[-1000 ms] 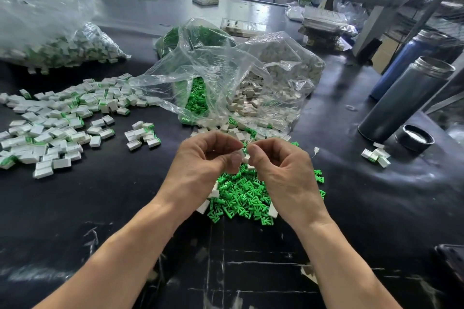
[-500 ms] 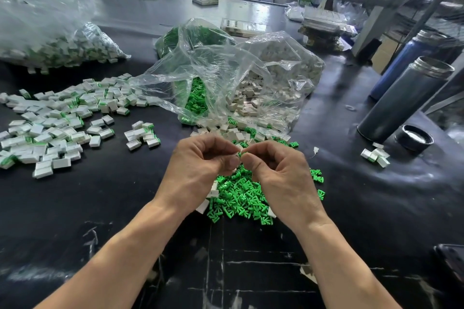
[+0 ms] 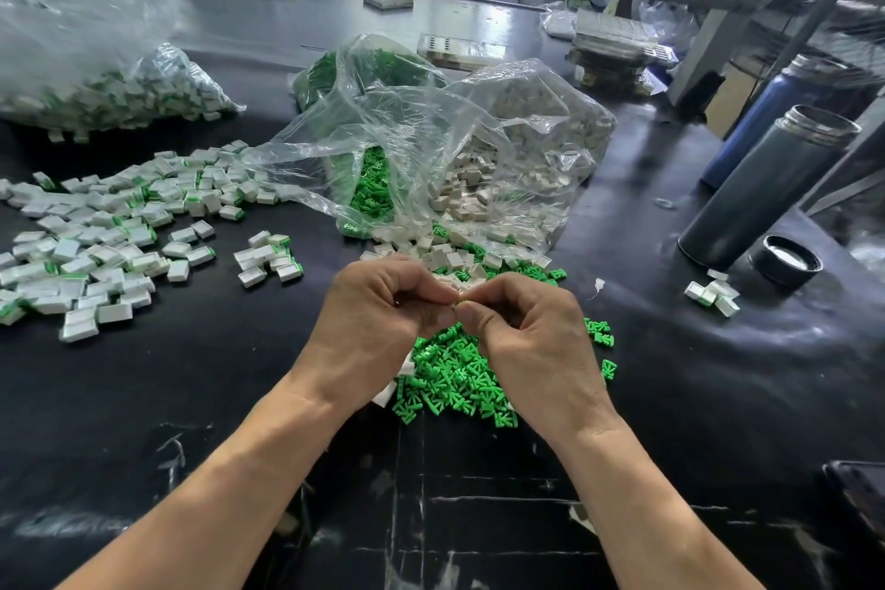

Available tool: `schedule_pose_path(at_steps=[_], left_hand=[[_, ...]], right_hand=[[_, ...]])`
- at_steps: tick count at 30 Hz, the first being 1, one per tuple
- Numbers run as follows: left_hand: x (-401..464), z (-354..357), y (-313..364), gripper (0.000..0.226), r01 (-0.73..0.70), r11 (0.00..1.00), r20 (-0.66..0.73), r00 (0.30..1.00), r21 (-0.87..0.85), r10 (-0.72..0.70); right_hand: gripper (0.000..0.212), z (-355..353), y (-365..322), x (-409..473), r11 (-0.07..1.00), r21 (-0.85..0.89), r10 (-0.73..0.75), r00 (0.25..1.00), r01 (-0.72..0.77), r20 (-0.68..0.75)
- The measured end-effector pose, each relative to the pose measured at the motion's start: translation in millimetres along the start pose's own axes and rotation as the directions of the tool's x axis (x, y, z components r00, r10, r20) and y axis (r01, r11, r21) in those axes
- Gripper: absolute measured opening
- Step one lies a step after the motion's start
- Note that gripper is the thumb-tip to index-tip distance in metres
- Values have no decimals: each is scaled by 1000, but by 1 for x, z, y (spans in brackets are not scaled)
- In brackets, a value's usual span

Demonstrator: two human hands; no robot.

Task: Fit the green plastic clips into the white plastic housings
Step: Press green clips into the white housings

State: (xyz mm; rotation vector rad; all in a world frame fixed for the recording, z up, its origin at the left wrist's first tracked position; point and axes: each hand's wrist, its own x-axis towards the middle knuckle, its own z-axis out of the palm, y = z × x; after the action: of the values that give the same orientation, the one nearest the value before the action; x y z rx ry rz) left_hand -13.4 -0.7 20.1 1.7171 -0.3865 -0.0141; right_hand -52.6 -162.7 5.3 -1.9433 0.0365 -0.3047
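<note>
Head view: both hands meet fingertip to fingertip above the table (image 3: 143,398). The left hand (image 3: 378,316) has its fingers curled, thumb against forefinger; the right hand (image 3: 531,340) is curled likewise, and only a sliver of green shows between the pinching tips. What the piece is, clip or housing, cannot be told; the knuckles hide it. Loose clips (image 3: 450,378) lie heaped directly below the fingers, partly covered by both hands. Bare housings (image 3: 450,254) spill just beyond the fingertips from an open bag (image 3: 431,149), its plastic blurring what is inside. Left of the fingers spreads a pile of fitted pieces (image 3: 105,235). Right of them stands a flask (image 3: 761,187) beside its cap (image 3: 785,260). No writing is legible anywhere.
</note>
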Motion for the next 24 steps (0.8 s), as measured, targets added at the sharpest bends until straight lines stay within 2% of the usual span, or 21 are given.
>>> schedule_pose_path(at_steps=[3, 7, 10, 13, 17, 20, 24], left_hand=[[0, 0, -1, 21, 2, 1000, -3, 1000, -10, -2], [4, 0, -4, 20, 40, 988, -34, 998, -151, -46], [8, -1, -6, 19, 46, 980, -37, 998, -196, -54], [7, -1, -7, 19, 28, 980, -45, 998, -195, -38], [2, 7, -6, 14, 37, 984, 36, 999, -176, -31], [-2, 15, -4, 10, 47, 983, 92, 995, -177, -31], [-4, 21, -5, 9, 61, 980, 102, 994, -192, -43]], right_hand=[[17, 1, 0, -1, 998, 64, 12, 1000, -13, 2], [18, 2, -6, 1, 976, 218, 27, 999, -17, -43], [16, 2, -9, 3, 953, 300, 57, 997, -36, -61], [44, 2, -10, 3, 924, 360, 157, 986, -129, -49], [72, 12, -13, 0, 922, 312, 215, 973, -230, 82], [66, 18, -13, -2, 930, 295, 194, 975, -218, 110], [56, 21, -10, -1, 934, 323, 146, 988, -153, 48]])
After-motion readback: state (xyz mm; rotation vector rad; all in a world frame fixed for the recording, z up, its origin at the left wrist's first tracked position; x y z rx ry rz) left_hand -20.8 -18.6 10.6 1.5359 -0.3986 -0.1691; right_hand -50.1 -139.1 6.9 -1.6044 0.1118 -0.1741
